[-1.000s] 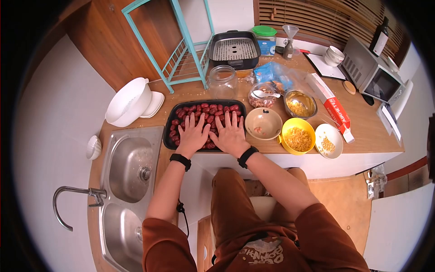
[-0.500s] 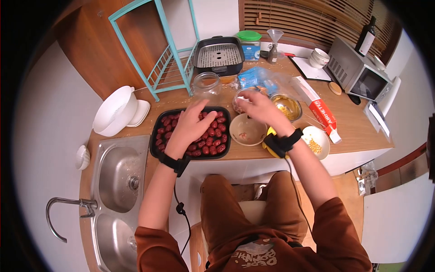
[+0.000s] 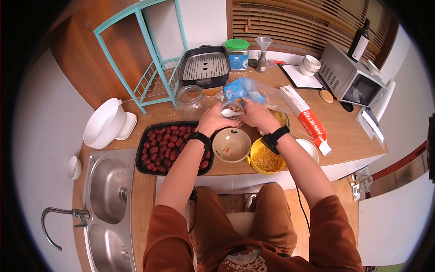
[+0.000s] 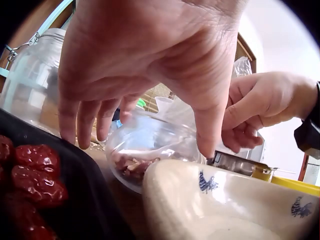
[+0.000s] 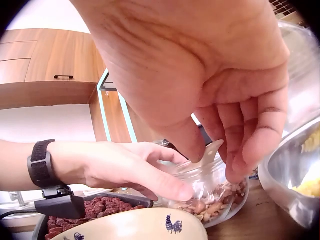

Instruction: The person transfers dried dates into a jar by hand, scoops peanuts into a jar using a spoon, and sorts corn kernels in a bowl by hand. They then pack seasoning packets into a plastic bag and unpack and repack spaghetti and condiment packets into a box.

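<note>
My left hand (image 3: 216,120) reaches to the left side of a clear plastic bowl (image 4: 165,135) of pinkish nut pieces. In the left wrist view its fingers hang straight and spread, with the thumb apart from them. A white spoon (image 3: 229,113) lies across this bowl. From the right, my right hand (image 3: 259,117) has thumb and fingertips at the spoon's handle (image 5: 212,151), pinching it. Just in front stands a beige bowl (image 3: 224,138) with a few pink bits in it. A black tray (image 3: 141,165) of red dates sits to the left, partly under the left forearm.
A yellow bowl (image 3: 250,159) of chopped yellow pieces, a metal bowl (image 5: 285,190) and a white bowl (image 3: 312,152) stand right. Behind are a glass jar (image 3: 190,102), blue packaging (image 3: 242,89) and a red-white box (image 3: 308,120). The sink (image 3: 108,190) lies left.
Both hands have left the dates in the tray and moved right to the clear bowl. The right hand got there first and now pinches the spoon. The head view has shifted rightward.
</note>
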Tool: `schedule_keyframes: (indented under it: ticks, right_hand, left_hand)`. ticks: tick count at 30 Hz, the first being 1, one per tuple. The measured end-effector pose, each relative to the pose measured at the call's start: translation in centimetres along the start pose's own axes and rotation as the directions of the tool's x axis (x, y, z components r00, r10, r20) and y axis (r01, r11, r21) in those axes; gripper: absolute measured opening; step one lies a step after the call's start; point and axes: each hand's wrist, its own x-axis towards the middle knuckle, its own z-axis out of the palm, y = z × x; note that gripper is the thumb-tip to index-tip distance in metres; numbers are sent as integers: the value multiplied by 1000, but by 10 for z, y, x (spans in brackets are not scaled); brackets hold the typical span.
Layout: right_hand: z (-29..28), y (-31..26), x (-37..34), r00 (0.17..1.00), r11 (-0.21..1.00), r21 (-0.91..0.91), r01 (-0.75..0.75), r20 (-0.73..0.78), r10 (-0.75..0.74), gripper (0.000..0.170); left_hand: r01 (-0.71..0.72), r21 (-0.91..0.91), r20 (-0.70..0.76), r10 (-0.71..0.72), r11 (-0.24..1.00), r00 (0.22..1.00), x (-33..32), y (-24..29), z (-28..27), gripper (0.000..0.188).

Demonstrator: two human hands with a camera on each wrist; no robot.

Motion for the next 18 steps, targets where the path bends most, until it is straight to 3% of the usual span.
schedule_keyframes:
  ticks: [4, 6, 7, 9, 13, 15, 18]
  right_hand:
    - [9, 14, 15, 1000, 998, 65, 14, -26, -12, 30]
    - [14, 20, 22, 990, 998, 50, 44, -137, -37, 28]
    - [15, 22, 22, 991, 998, 53, 43, -133, -35, 28]
    - [14, 24, 19, 962, 997, 16, 81, -263, -74, 22]
    - [7, 23, 7, 924, 989, 3, 150, -356, -140, 19]
    - [4, 21, 1, 877, 974, -6, 225, -434, -205, 18]
    - [-6, 16, -9, 877, 982, 12, 188, -452, -162, 18]
  left_hand:
    - [54, -49, 32, -52, 997, 998, 17, -10, 13, 97]
    - [-30, -237, 55, 44, 971, 998, 26, -21, 22, 99]
    - [-25, -236, 58, 40, 971, 997, 32, -27, 24, 99]
    - [-25, -281, 117, 60, 959, 991, 37, -27, 21, 101]
    - [-3, -221, 132, 33, 975, 991, 37, -17, 17, 101]
    - [-41, -135, 86, 52, 990, 995, 44, -22, 24, 113]
    - [-57, -196, 133, 85, 979, 988, 49, -23, 25, 117]
